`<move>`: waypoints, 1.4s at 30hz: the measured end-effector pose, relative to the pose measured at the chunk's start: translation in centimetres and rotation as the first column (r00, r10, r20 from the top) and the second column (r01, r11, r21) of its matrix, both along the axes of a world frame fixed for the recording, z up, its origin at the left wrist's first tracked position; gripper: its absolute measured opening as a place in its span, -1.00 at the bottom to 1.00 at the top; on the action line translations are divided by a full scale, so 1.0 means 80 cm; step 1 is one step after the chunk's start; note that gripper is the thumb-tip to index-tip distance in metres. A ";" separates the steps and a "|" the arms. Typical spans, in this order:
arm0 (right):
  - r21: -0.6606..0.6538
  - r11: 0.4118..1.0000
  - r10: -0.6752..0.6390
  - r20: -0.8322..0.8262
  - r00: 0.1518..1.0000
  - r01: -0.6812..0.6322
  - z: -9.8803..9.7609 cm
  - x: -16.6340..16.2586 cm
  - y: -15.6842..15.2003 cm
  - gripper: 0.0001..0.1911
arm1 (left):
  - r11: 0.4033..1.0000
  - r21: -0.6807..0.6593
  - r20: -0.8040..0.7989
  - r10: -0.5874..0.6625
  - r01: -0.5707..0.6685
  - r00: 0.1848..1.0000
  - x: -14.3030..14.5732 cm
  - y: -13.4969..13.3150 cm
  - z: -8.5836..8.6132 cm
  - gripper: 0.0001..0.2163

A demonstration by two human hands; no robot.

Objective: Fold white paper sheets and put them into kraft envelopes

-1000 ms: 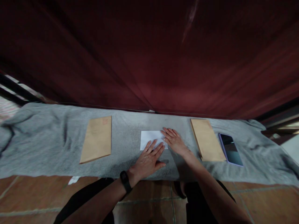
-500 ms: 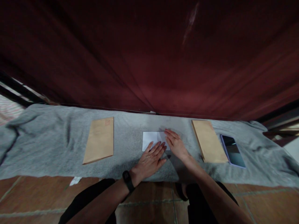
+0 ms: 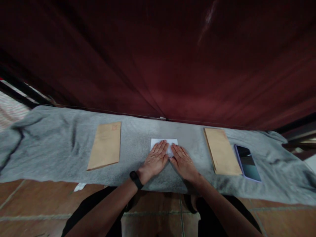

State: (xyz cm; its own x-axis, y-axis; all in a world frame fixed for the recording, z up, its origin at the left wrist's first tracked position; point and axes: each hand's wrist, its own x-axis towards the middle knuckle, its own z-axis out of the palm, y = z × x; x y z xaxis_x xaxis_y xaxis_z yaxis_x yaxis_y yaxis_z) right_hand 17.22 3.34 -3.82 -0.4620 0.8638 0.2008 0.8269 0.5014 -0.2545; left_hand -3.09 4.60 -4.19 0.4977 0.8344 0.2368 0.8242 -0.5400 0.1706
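A small folded white paper (image 3: 164, 143) lies on the grey towel (image 3: 56, 148) in front of me. My left hand (image 3: 155, 160), with a black band at the wrist, lies flat on the paper's near left part, fingers stretched out. Beside it my right hand (image 3: 183, 162) presses flat on the paper's near right part, fingers also extended. The two hands sit side by side and almost touch, covering most of the paper; only its far edge shows. Neither hand holds anything.
A brown envelope (image 3: 105, 145) lies on the towel to the left. Another brown envelope (image 3: 221, 150) lies to the right, with a purple-edged phone (image 3: 247, 162) next to it. A dark red curtain (image 3: 158, 59) hangs behind the towel. Reddish floor tiles (image 3: 29, 207) run along the near edge.
Both hands moved together onto the paper: the left slid forward, the right pulled back and left. The paper now looks smaller, mostly covered by the hands.
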 end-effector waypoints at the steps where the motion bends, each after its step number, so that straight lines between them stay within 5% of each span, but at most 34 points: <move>1: 0.005 1.000 -0.007 0.010 1.000 0.007 -0.001 0.001 0.000 -0.40 | 1.000 0.005 -0.009 0.022 -0.022 1.000 -0.002 0.003 -0.001 -0.49; 21: -0.089 0.981 -0.152 0.180 0.972 0.170 0.004 0.022 0.030 -0.43 | 0.920 -0.072 -0.166 0.370 -0.385 0.914 -0.026 0.022 0.014 -0.39; 30: -0.090 0.976 -0.176 0.205 0.963 0.197 0.007 0.027 0.033 -0.46 | 0.880 -0.026 -0.115 0.468 -0.474 0.876 -0.030 0.026 0.014 -0.41; 33: -0.088 0.976 -0.180 0.175 0.968 0.198 0.006 0.026 0.033 -0.46 | 0.917 0.024 -0.039 0.399 -0.399 0.916 -0.021 0.024 0.020 -0.42; 37: -0.093 0.977 -0.180 0.134 0.974 0.194 0.002 0.026 0.034 -0.46 | 0.999 0.016 0.004 0.051 -0.051 0.999 0.011 0.008 0.025 -0.47; 42: -0.154 0.972 -0.163 0.102 0.981 0.177 -0.002 0.036 0.044 -0.46 | 0.991 -0.020 -0.006 -0.134 0.134 0.991 0.043 -0.005 0.018 -0.46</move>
State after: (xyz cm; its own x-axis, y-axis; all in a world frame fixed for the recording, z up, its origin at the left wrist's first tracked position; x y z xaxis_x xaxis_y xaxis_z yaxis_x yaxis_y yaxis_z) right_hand 20.08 6.87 -3.94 -0.3151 0.9489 0.0169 0.9192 0.3095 -0.2435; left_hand 0.35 4.18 -2.76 0.6067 0.7646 0.2174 0.7461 -0.6421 0.1761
